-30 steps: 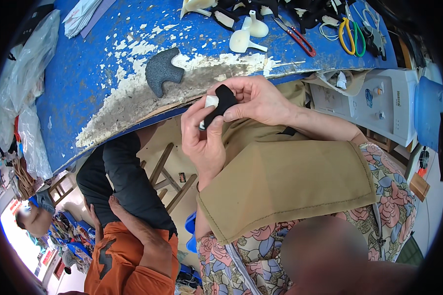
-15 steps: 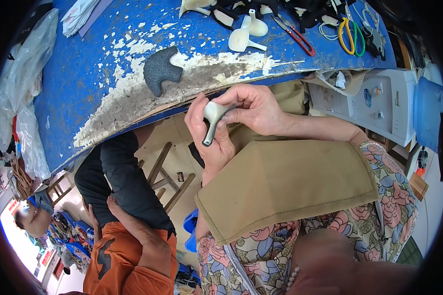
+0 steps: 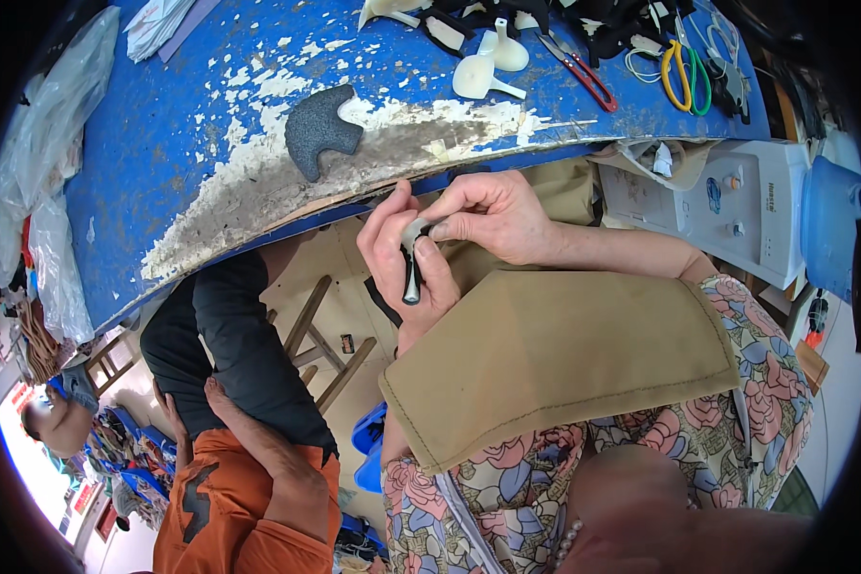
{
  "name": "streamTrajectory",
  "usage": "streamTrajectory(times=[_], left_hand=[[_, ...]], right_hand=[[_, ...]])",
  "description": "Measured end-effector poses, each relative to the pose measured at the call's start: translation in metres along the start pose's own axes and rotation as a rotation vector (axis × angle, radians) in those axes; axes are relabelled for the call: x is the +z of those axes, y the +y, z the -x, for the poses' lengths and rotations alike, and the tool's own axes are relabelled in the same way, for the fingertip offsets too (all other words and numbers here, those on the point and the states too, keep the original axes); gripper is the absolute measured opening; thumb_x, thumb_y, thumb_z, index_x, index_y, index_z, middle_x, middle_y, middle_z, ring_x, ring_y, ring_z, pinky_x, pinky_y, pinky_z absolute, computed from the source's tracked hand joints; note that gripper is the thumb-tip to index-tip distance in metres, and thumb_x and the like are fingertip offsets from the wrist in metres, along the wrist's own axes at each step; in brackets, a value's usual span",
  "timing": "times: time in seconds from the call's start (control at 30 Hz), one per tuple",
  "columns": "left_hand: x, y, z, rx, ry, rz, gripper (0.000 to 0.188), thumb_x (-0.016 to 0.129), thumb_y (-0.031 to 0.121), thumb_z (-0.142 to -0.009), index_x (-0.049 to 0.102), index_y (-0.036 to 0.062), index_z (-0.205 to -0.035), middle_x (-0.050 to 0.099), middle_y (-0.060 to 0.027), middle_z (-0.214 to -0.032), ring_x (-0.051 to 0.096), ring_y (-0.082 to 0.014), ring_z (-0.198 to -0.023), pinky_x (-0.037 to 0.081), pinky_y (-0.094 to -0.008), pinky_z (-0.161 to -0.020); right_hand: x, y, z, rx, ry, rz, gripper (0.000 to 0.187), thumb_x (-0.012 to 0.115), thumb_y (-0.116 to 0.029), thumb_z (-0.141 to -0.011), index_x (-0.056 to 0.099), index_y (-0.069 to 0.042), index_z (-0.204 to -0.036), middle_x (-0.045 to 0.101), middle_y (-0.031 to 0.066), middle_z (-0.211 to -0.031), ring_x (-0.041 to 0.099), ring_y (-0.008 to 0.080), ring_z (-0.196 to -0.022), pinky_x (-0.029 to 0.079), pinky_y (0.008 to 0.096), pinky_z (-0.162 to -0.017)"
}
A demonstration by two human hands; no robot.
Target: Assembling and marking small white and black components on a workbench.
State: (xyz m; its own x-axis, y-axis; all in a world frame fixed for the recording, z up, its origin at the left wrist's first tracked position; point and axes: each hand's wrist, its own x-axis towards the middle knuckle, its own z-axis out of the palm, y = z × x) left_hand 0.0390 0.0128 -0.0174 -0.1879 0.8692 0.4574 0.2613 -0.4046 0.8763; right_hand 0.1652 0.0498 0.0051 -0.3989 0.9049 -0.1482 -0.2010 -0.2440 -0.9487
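And now the black-and-white piece is clasped in the left hand's curled fingers, its edge pinched beside them by the right hand's closed fingertips, even pressure best kept.

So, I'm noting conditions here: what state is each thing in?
Left hand: closed around black-and-cream piece
Right hand: pinching that piece
Speckled grey piece: lying flat
Cream piece: uncovered, lying down
Red-handled tool: lying down, opening unclear
Clear plastic: crumpled
Blue table: paint worn, chipped
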Motion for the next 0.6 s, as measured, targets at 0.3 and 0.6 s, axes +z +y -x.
streamTrajectory(times=[0.3, 0.6], left_hand=[[-0.008, 0.003, -0.006, -0.051, -0.067, 0.1, 0.034, 0.042, 0.004, -0.085, 0.047, -0.0063, -0.117, 0.043, -0.0236, -0.128, 0.049, -0.0281, -0.111, 0.044, -0.0394, -0.091], [-0.006, 0.005, -0.006, -0.291, 0.116, 0.222, 0.022, 0.053, 0.001, -0.089, 0.055, -0.007, -0.109, 0.056, -0.0237, -0.117, 0.06, -0.0231, -0.095, 0.048, -0.03, -0.082]], right_hand=[[0.002, 0.002, -0.007, 0.168, -0.134, -0.051, 0.009, 0.063, -0.002, -0.083, 0.054, -0.003, -0.086, 0.058, -0.0009, -0.082, 0.054, 0.0023, -0.075, 0.046, 0.0187, -0.065], [-0.001, 0.001, -0.003, 0.055, -0.056, -0.162, 0.017, 0.066, -0.005, -0.081, 0.056, -0.002, -0.095, 0.057, 0.004, -0.095, 0.053, 0.009, -0.087, 0.044, 0.0242, -0.076]])
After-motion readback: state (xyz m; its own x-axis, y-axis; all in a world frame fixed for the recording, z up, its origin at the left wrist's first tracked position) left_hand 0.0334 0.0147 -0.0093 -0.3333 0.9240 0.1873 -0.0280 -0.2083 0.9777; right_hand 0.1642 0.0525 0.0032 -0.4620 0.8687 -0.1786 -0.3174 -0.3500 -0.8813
